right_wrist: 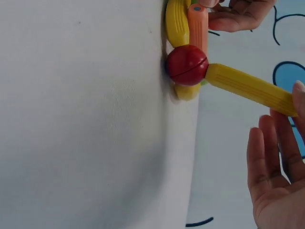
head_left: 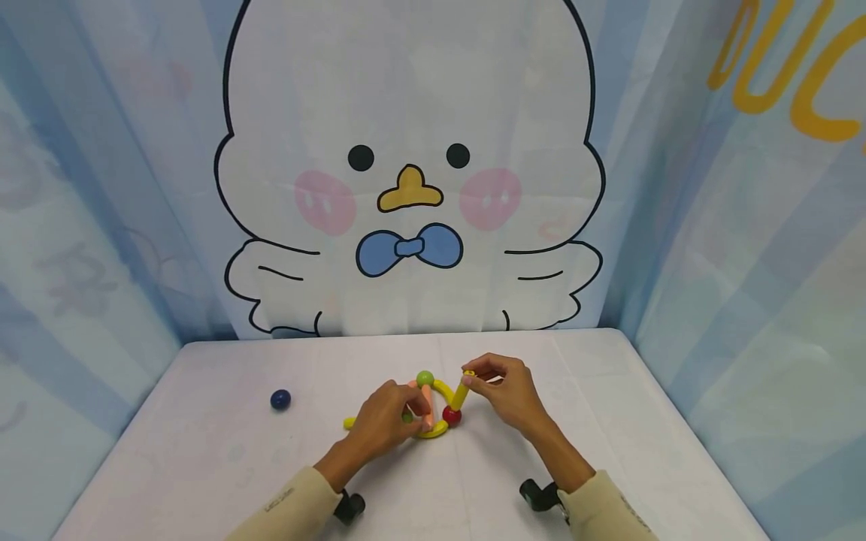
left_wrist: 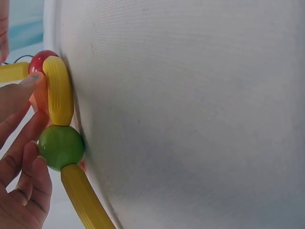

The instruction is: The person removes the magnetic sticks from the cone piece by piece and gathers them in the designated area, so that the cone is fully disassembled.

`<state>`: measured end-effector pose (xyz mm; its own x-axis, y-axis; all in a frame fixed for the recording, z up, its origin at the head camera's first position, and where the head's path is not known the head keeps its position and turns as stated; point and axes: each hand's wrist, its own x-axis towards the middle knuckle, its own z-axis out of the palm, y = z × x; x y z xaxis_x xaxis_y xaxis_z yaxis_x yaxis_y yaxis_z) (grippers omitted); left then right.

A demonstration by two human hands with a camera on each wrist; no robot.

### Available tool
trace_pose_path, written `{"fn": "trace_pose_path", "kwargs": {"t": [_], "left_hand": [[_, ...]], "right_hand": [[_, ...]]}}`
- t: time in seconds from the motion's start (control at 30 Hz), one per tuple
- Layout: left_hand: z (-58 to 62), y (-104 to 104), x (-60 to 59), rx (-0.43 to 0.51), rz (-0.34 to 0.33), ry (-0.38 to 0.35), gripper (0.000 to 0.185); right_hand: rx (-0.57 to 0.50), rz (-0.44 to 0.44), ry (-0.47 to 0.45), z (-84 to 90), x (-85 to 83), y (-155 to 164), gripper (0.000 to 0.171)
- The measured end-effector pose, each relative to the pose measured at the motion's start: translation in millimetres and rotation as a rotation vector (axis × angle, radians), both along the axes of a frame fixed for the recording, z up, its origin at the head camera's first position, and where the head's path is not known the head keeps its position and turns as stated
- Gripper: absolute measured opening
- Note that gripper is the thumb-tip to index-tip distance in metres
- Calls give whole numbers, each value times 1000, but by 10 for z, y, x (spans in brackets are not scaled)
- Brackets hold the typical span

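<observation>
Both sleeves sit at the bottom edge, hands meeting mid-table over a small frame of sticks and balls. Left hand [head_left: 386, 422] has its fingers curled round the peach stick [head_left: 425, 401] and the near side of the frame, steadying it. Right hand [head_left: 507, 391] pinches the top end of a yellow stick [head_left: 461, 392] between thumb and fingertips; its lower end sits on the red ball [head_left: 451, 415], and the stick leans up and away from the frame. A green ball [head_left: 425, 378] caps the top, with curved yellow pieces [head_left: 433, 430] running along the base. Looks like the build step: the yellow stick is seated at the bottom, free at the top. Next move probably needs that free end swung in to meet another joint while the left hand stops the frame sliding. A dark blue ball [head_left: 280, 400] lies well apart to the left. White table [head_left: 203, 466], boxed in by pale blue curtains and a big cartoon chick backdrop [head_left: 409, 173].
</observation>
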<state>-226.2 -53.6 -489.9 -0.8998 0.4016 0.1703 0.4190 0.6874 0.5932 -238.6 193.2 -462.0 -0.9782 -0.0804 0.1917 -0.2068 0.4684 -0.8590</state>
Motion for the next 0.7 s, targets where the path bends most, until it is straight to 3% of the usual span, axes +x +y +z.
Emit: {"fn": "trace_pose_path", "kwargs": {"t": [0.43,0.7], "left_hand": [[-7,-6,15,10,-8,41,17],[-3,-4,15,10,-6,25,17]], "right_hand": [[56,-42,-33,-49,63,271,18],[106,-54,-82,-65,87,416,18]]}}
